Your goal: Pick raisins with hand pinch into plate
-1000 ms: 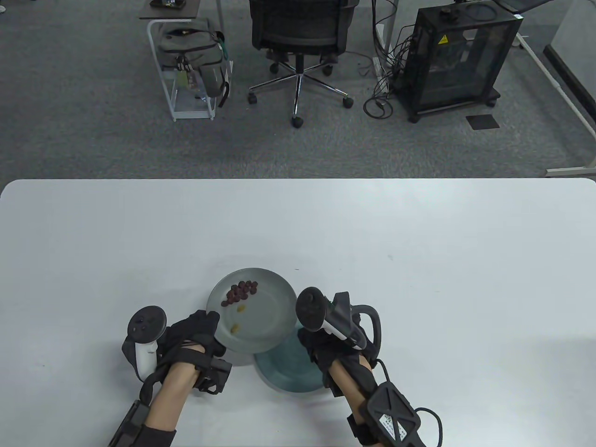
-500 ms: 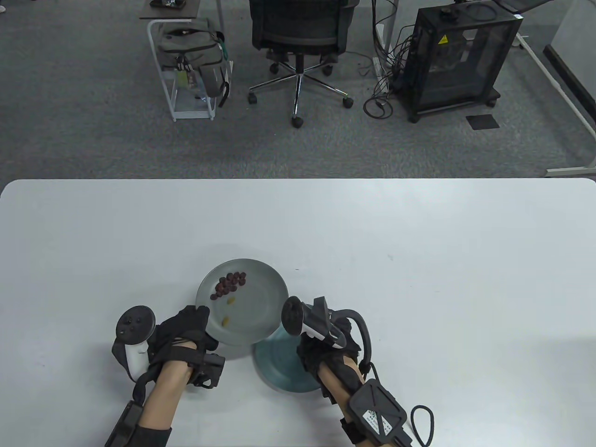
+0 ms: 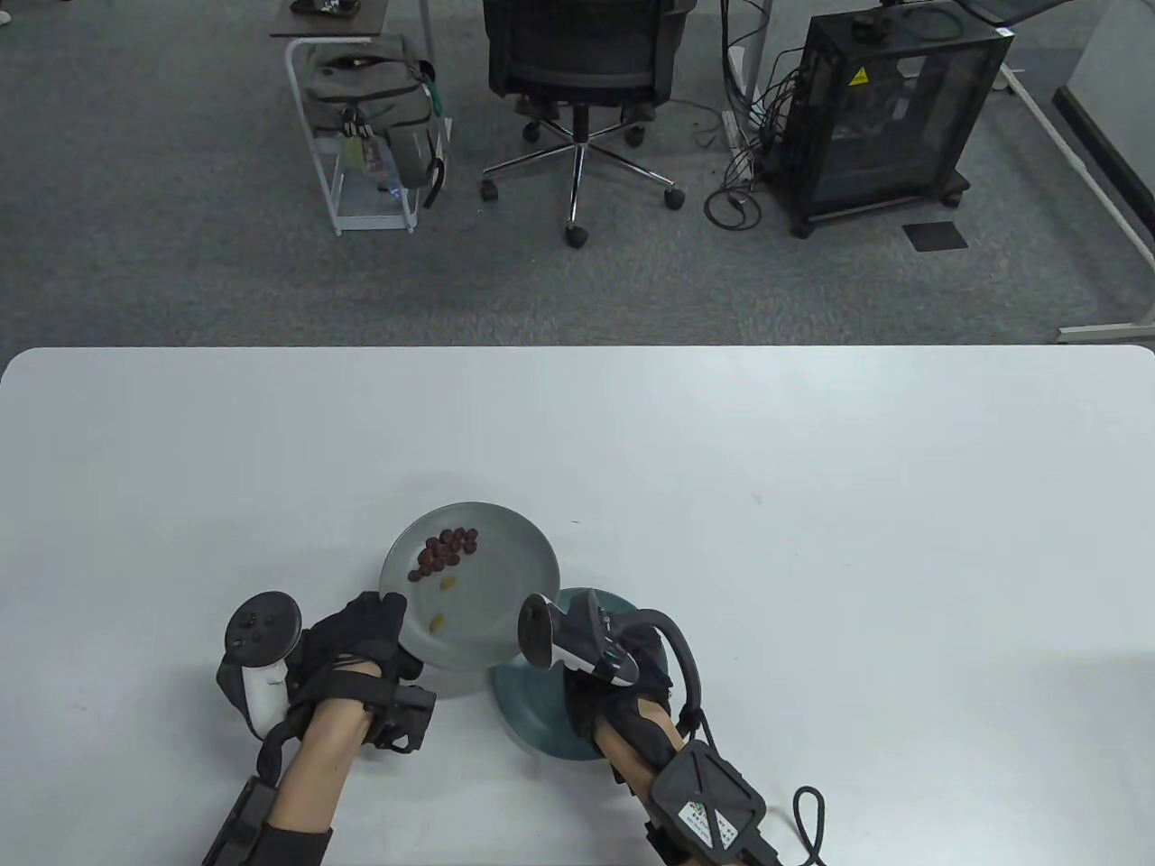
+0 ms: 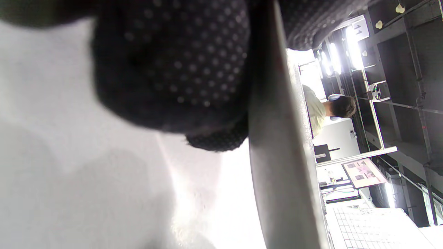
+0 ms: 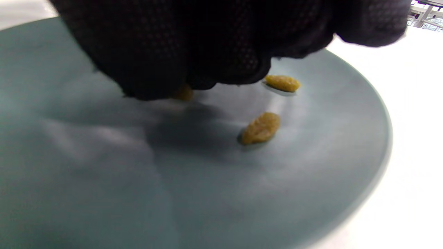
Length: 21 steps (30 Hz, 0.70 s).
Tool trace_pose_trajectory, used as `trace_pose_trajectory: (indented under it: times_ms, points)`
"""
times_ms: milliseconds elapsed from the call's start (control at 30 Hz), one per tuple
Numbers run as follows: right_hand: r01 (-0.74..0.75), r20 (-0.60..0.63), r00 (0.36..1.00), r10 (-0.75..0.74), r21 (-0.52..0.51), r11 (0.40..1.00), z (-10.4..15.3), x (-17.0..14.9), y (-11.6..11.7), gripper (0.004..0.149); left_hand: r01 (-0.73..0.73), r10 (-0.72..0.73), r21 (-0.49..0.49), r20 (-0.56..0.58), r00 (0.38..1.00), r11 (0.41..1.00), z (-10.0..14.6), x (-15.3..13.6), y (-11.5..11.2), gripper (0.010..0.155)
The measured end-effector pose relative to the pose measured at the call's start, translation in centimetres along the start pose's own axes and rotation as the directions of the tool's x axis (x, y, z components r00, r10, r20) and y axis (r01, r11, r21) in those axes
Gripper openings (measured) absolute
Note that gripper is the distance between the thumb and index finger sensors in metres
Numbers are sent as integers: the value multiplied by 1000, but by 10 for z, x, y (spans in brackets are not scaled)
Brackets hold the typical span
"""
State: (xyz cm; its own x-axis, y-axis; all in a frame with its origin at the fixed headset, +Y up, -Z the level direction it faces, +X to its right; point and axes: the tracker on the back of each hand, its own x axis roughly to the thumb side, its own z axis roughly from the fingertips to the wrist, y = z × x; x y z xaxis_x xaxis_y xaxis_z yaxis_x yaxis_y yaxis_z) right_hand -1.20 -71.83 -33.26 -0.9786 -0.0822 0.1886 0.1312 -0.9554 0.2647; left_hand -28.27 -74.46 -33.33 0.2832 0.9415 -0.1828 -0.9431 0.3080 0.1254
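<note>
Raisins (image 5: 261, 127) golden, wrinkled, oval

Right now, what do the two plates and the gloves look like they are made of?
Grey plate: looks like glazed ceramic or melamine, smooth with a soft matte sheen.
Teal plate: probably the same, with broad blurred highlights on a satin glaze.
Gloves: black knit fabric; open mesh weave on the right hand, pale grip dots on the left hand.

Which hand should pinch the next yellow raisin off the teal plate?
Right. The right hand hovers over the teal plate, fingertips close to a yellow raisin. The left hand grips the grey plate by its rim.
</note>
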Motion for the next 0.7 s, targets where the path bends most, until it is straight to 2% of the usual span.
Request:
trace_pose_trajectory:
  times_ms: [133,333,567,700]
  points:
    - [-46,-11,999,46,3,999,0,1,1,46,2,-2,-2,0,1000,1000,0,0,0,52]
    - [-36,-26,999,36,-8,999,2,-1,-1,48,6,-7,-8,-1,1000,1000,0,0,-1,52]
    - [73,-35,996,-77,-114,991,16,-15,-26,49,7,-7,-5,-2,1000,1000,0,0,-1,52]
    - [144,-4,989,-145,-108,984,21,-20,-33,49,12,-12,-7,-4,1000,1000,0,0,-2,52]
